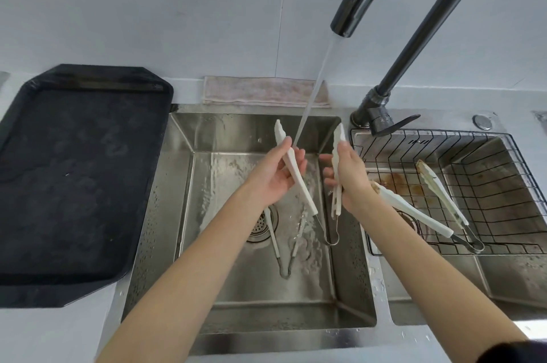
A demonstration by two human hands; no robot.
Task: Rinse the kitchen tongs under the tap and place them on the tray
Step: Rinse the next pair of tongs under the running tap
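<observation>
Over the left sink basin I hold one pair of white tongs spread wide. My left hand grips its left arm and my right hand grips its right arm, with the metal hinge hanging low between them. Water runs from the dark tap and lands between the two arms near my left fingers. A second pair of tongs lies on the basin floor by the drain. A third, soiled pair rests in the wire basket. The black tray sits on the counter at the left.
A wire basket fills the right sink basin, with brown stains under it. A folded pinkish cloth lies behind the left basin. The tap base and lever stand between the two basins. Water drops dot the counter edge.
</observation>
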